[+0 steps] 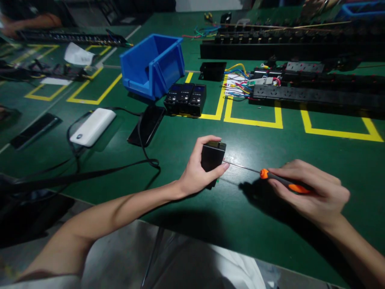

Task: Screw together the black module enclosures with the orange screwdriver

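Note:
My left hand [195, 170] is closed around a small black box-shaped module [213, 155], holding it on edge just over the green table. In my right hand [315, 190] is a screwdriver [296, 187] with an orange and black handle. Its thin shaft points left, and the tip meets the right side of the module near my left thumb. Whether the tip sits in a screw is too small to tell. Three similar black modules [185, 99] stand side by side beyond my left hand.
A blue bin [153, 66] stands behind the modules. Left lie a black phone [146, 126], a white power bank [94, 127] and trailing black cables [120, 165]. Long black socket strips [300, 96] with coloured wires [237, 86] lie at right. A person's arm [45, 21] shows far left.

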### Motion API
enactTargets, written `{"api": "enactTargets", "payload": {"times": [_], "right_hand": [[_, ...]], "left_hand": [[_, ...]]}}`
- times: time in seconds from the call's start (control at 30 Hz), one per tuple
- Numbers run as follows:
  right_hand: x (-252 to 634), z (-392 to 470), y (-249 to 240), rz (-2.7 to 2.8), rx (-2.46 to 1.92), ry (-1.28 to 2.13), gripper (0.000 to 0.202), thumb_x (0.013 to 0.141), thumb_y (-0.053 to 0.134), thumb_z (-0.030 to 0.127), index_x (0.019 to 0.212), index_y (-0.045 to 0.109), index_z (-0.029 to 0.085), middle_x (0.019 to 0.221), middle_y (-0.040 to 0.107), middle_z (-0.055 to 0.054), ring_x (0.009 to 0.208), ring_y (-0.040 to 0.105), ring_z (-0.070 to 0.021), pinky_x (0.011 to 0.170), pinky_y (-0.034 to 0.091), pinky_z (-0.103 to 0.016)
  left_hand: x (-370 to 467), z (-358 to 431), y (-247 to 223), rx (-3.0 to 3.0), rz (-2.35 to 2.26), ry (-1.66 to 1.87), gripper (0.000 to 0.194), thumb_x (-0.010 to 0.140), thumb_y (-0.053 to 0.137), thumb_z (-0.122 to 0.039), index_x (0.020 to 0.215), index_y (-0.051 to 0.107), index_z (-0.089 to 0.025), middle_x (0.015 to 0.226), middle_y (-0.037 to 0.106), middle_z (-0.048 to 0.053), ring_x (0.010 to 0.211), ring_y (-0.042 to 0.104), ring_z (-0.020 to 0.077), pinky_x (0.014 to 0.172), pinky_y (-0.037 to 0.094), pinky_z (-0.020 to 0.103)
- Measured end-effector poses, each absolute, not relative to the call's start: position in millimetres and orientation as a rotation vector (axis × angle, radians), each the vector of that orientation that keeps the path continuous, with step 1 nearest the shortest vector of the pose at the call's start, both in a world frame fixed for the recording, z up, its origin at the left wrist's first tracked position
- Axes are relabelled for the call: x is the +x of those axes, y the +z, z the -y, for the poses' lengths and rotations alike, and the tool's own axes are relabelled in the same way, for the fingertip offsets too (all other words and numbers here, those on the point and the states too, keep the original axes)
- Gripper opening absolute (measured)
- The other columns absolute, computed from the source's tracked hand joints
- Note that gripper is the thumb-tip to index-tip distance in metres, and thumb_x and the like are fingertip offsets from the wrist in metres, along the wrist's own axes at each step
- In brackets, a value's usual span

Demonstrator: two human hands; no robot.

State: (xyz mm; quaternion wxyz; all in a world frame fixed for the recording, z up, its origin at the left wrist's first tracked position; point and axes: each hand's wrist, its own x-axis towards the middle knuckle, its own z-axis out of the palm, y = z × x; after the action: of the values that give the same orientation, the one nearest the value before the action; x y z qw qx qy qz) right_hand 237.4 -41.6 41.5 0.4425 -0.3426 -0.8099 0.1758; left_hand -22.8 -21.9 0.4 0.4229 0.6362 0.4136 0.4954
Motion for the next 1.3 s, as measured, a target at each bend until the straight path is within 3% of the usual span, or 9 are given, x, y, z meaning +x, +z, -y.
{"api": "enactTargets", "payload": {"times": [0.23, 0.43, 0.6, 0.83, 1.07, 1.17, 1.3], "right_hand": [[239, 42, 37, 2.036, -0.869, 0.42, 0.037, 0.078, 0.076, 0.004, 0.111, 0.073, 0.022, 0.084, 0.074, -0.003, 0.066, 0.066, -0.0159, 0.057, 0.05, -0.029], [243, 41, 33, 2.125, -0.917, 0.359, 0.035, 0.083, 0.074, 0.008, 0.115, 0.071, 0.021, 0.088, 0.075, -0.006, 0.068, 0.069, -0.0168, 0.059, 0.053, -0.029], [246, 45, 32, 2.219, -0.904, 0.258, 0.034, 0.084, 0.074, 0.015, 0.116, 0.071, 0.022, 0.079, 0.076, -0.005, 0.056, 0.068, -0.016, 0.051, 0.051, -0.028], [232, 52, 47, 1.971, -1.201, 0.693, 0.005, 0.086, 0.074, 0.028, 0.089, 0.075, 0.024, 0.076, 0.076, -0.003, 0.059, 0.069, -0.0172, 0.049, 0.05, -0.026], [225, 54, 47, 1.518, -1.427, 1.501, 0.033, 0.085, 0.073, 0.048, 0.073, 0.07, 0.017, 0.052, 0.05, 0.003, 0.044, 0.042, -0.0081, 0.04, 0.027, -0.02], [224, 54, 48, 1.477, -1.421, 1.522, 0.036, 0.084, 0.073, 0.05, 0.072, 0.068, 0.017, 0.052, 0.049, 0.003, 0.044, 0.04, -0.008, 0.04, 0.026, -0.02], [225, 53, 56, 1.723, -1.384, 1.231, 0.028, 0.086, 0.072, 0.045, 0.08, 0.074, 0.018, 0.057, 0.061, 0.0, 0.05, 0.052, -0.012, 0.045, 0.037, -0.022]], "left_hand": [[-23, 19, 1, 1.611, -1.056, 1.231, 0.063, 0.079, 0.078, -0.033, 0.132, 0.044, -0.029, 0.11, 0.059, 0.005, 0.09, 0.063, 0.0201, 0.081, 0.057, 0.039], [-25, 19, 1, 1.708, -1.048, 1.228, 0.061, 0.08, 0.076, -0.031, 0.133, 0.046, -0.026, 0.13, 0.055, 0.01, 0.118, 0.058, 0.0268, 0.102, 0.051, 0.047], [-24, 24, 6, 1.783, -0.987, 1.247, 0.054, 0.083, 0.073, -0.03, 0.13, 0.047, -0.024, 0.142, 0.047, 0.013, 0.127, 0.052, 0.0289, 0.107, 0.048, 0.049], [-23, 30, 13, 1.895, -0.98, 1.288, 0.052, 0.083, 0.07, -0.021, 0.129, 0.046, -0.021, 0.133, 0.054, 0.011, 0.128, 0.052, 0.0257, 0.113, 0.041, 0.045], [-25, 28, 10, 1.926, -1.001, 1.297, 0.051, 0.08, 0.069, -0.02, 0.126, 0.048, -0.022, 0.124, 0.055, 0.009, 0.116, 0.055, 0.0235, 0.103, 0.046, 0.041], [-25, 26, 10, 1.933, -1.027, 1.3, 0.051, 0.08, 0.069, -0.02, 0.126, 0.048, -0.023, 0.121, 0.056, 0.008, 0.112, 0.056, 0.0229, 0.099, 0.048, 0.04], [-23, 24, 10, 1.937, -1.021, 1.313, 0.052, 0.079, 0.069, -0.019, 0.126, 0.048, -0.022, 0.118, 0.056, 0.008, 0.109, 0.056, 0.0222, 0.096, 0.049, 0.039]]}}
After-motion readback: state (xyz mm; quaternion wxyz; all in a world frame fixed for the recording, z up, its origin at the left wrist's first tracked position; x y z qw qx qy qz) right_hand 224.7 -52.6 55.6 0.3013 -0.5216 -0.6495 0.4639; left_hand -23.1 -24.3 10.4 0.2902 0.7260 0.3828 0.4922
